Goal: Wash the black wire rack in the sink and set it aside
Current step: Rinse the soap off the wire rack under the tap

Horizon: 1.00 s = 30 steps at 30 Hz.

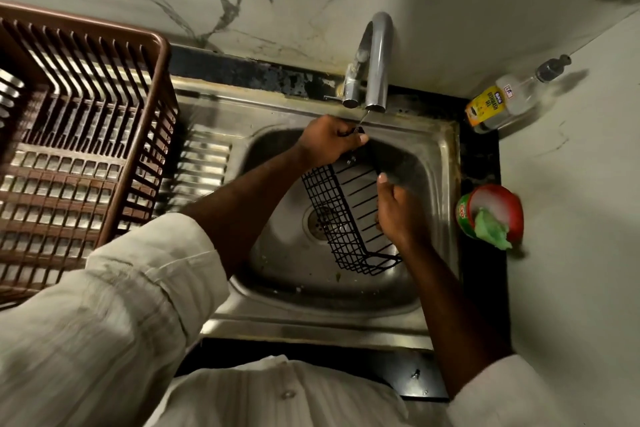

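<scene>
Marble-veined wall tiles and a pale counter frame a steel sink [446,163] set into a dark ledge. At nine o'clock from the basin, a brown slatted dish basket [79,135] stands on the ribbed draining board. Its near rim is crossed by our pale left sleeve [114,305]. Moving right, our left hand [329,140] sits at the basin's twelve o'clock edge, fingers curled tight around the far end of the black wire rack [332,204], right under the spout of the chrome tap [375,59]. A thin trickle of water falls from the spout onto that end. The rack hangs tilted inside the basin, its mesh side turned to nine o'clock and its near corner low toward six o'clock, above the round drain [313,218]. We cannot tell whether it touches the sink floor. At three o'clock of the rack, our right hand [398,211] grips its long side rail, fingers wrapped behind the wires and thumb pointing up along the rail. Farther right, on the counter at two o'clock, a clear pump bottle of dishwash gel [502,104] lies tilted in the corner. At three o'clock, a red tub [512,211] holds white soap and a green scrubber [491,229].
</scene>
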Motion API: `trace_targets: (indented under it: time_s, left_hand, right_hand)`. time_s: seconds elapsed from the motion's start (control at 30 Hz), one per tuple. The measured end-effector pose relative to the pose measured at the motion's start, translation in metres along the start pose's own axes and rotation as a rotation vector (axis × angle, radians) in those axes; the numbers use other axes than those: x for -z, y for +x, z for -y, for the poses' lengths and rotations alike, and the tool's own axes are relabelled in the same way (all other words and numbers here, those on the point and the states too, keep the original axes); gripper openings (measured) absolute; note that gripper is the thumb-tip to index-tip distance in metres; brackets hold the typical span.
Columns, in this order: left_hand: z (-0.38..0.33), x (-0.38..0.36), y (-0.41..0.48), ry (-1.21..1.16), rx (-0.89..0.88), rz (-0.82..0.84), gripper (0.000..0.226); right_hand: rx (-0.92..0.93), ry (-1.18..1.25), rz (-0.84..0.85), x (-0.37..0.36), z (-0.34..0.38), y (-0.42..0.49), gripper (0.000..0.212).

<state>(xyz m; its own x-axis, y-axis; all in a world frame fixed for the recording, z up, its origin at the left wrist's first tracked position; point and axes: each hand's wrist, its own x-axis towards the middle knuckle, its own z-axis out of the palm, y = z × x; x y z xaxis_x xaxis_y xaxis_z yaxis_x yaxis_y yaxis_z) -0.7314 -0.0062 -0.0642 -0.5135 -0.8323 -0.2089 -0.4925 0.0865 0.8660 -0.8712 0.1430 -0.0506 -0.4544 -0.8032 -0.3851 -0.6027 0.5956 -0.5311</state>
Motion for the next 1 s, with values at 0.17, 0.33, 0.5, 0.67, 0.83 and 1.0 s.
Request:
trace_targets:
  time_s: [0.17,0.33,0.5,0.67,0.83,1.0]
  left_hand:
    - [-0.006,-0.012,-0.010,0.099,-0.115,-0.011,0.021]
    - [0.007,-0.007,-0.007,0.125,0.041,-0.176,0.045]
    - [0.006,0.015,-0.009,0.040,0.154,-0.024,0.062]
    - [0.005,0.005,-0.017,-0.056,0.299,-0.071,0.048]
    - [-0.017,-0.011,-0.022,0.254,0.286,-0.061,0.050]
    - [-0.014,0.002,-0.019,0.444,0.345,-0.156,0.037]
  right_hand:
    - [0.009,0.206,-0.068,0.000,0.045,0.024,0.048]
    - [0.076,0.226,-0.228,-0.003,0.052,0.027,0.055]
    - [0.136,0.477,-0.112,0.002,0.045,0.037,0.047]
    - [0.087,0.553,-0.093,-0.001,0.037,0.045,0.041]
    - [0.328,0.058,0.013,0.021,0.060,0.059,0.025]
    - [0.529,-0.414,0.006,0.015,0.104,0.057,0.027]
